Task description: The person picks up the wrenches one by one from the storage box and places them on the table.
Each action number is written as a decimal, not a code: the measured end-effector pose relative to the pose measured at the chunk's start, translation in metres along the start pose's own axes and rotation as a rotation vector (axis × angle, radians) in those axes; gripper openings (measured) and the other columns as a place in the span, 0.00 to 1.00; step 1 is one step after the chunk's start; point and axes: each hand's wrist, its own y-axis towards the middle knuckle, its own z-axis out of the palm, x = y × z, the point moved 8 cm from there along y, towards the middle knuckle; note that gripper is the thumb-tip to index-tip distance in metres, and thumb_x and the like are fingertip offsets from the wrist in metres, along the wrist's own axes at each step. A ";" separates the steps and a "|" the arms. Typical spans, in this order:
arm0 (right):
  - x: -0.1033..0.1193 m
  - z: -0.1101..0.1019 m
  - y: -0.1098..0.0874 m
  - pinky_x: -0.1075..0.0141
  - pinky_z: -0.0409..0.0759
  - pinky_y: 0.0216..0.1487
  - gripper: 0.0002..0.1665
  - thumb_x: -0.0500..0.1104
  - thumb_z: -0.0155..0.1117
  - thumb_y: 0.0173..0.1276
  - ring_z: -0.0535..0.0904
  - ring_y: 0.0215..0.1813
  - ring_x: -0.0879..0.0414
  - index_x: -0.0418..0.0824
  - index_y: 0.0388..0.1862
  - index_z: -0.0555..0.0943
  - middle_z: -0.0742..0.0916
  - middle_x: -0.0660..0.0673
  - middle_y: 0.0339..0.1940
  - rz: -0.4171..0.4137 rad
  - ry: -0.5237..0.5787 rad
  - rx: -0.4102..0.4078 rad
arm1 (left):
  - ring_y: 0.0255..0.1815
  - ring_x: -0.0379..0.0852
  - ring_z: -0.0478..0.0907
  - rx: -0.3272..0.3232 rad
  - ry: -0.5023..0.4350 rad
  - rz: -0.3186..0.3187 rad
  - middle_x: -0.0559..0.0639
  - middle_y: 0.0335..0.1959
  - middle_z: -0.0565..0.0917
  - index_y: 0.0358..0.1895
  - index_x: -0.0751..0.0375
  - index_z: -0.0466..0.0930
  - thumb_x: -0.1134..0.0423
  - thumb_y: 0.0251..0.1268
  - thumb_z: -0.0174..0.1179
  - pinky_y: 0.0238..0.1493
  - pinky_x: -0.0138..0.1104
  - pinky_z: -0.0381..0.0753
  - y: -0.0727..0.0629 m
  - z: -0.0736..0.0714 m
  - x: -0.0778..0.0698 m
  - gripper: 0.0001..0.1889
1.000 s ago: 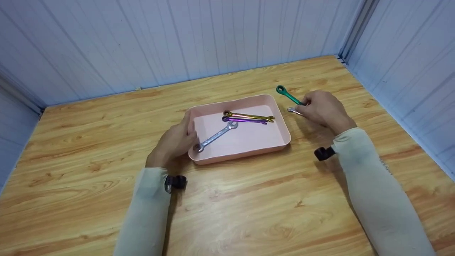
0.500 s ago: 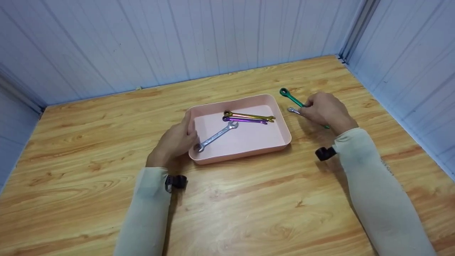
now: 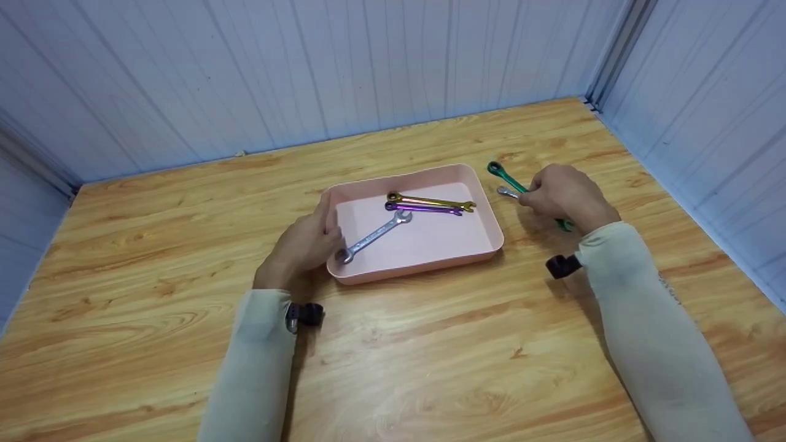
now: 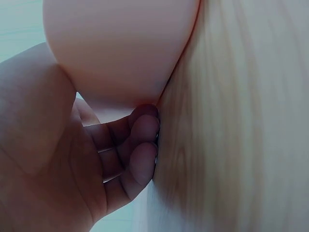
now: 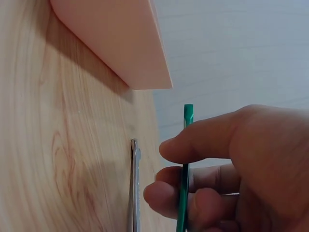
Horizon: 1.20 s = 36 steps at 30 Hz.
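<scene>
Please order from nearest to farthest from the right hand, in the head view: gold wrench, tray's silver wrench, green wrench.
1. Green wrench, in the right hand
2. Gold wrench, in tray, towards right
3. Silver wrench, in tray, towards left

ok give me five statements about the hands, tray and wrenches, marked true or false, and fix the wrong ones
1. The left hand holds the pink tray. True.
2. The right hand holds the purple wrench. False: it holds the green wrench.
3. The purple wrench and the gold wrench are inside the pink tray. True.
4. Every silver wrench is inside the pink tray. False: one silver wrench is inside, another silver wrench is outside, near the right hand.
5. The pink tray is upside down. False: its open side faces up.
</scene>
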 end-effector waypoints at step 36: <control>-0.005 0.011 0.003 0.48 0.70 0.42 0.16 0.47 0.63 0.68 0.76 0.38 0.45 0.37 0.45 0.86 0.84 0.41 0.38 0.009 -0.161 0.000 | 0.55 0.53 0.71 0.000 0.008 -0.035 0.55 0.59 0.77 0.82 0.46 0.31 0.53 0.76 0.46 0.62 0.47 0.67 0.002 0.000 0.002 0.41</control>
